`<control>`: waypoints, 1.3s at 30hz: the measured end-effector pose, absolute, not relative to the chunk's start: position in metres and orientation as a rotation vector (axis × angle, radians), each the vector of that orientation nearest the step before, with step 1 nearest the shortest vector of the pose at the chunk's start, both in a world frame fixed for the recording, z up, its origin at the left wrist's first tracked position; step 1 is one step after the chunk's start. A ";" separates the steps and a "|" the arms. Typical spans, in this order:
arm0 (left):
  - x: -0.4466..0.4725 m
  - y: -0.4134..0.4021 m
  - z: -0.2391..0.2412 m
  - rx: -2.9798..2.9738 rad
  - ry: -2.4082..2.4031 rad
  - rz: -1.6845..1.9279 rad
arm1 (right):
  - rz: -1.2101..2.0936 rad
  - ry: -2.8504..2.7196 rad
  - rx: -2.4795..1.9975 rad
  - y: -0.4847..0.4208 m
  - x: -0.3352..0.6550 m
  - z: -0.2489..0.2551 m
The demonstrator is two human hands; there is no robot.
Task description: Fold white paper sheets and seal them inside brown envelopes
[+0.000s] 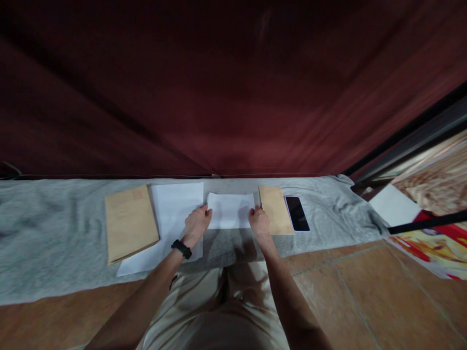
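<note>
A white sheet of paper (231, 211), smaller than the sheets beside it and perhaps folded, is held level between my two hands. My left hand (197, 224), with a dark band on its wrist, pinches the sheet's left edge. At the opposite edge, my right hand (259, 222) grips with curled fingers. Larger white sheets (177, 204) lie under and beside my left hand. Partly covering them is a stack of brown envelopes (130, 223). Another brown envelope (279, 211) lies just right of my right hand, which overlaps its left side.
A phone (297, 214) with a dark screen lies right of the single envelope. Everything rests on a grey cloth (58, 233) over a narrow surface. A dark red curtain-like sheet (226, 97) rises behind it. At far right are dark bars and a colourful red-yellow package (438, 245).
</note>
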State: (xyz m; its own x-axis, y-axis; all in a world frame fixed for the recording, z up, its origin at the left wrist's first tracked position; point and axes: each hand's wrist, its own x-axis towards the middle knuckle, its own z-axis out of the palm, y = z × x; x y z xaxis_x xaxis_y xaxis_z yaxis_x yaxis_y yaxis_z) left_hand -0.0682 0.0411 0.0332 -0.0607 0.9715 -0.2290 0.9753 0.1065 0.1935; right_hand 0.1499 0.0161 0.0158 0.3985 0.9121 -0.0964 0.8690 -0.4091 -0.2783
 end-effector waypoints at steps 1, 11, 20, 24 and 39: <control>-0.068 0.042 0.033 1.920 2.090 -0.021 | 0.338 -1.593 -2.470 0.016 0.150 0.015; -0.067 0.044 0.028 1.899 2.111 -0.016 | 0.231 -1.608 -2.479 0.016 0.147 0.010; -0.065 0.043 0.016 1.913 2.150 0.021 | 0.136 -1.620 -2.493 0.016 0.143 0.004; -0.065 0.042 0.016 1.930 2.141 0.015 | 0.113 -1.634 -2.492 0.016 0.142 0.002; -0.062 0.040 0.013 2.021 2.187 0.004 | -0.045 -1.647 -2.468 0.014 0.138 -0.007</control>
State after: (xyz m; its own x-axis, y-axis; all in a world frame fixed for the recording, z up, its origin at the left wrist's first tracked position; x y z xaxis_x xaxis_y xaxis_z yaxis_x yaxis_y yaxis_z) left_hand -0.0620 0.0396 0.0126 -0.0716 0.9904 -0.1181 0.9900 0.0850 0.1128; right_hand 0.1377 0.0143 -0.0071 0.3885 0.9134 0.1213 0.9187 -0.3738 -0.1273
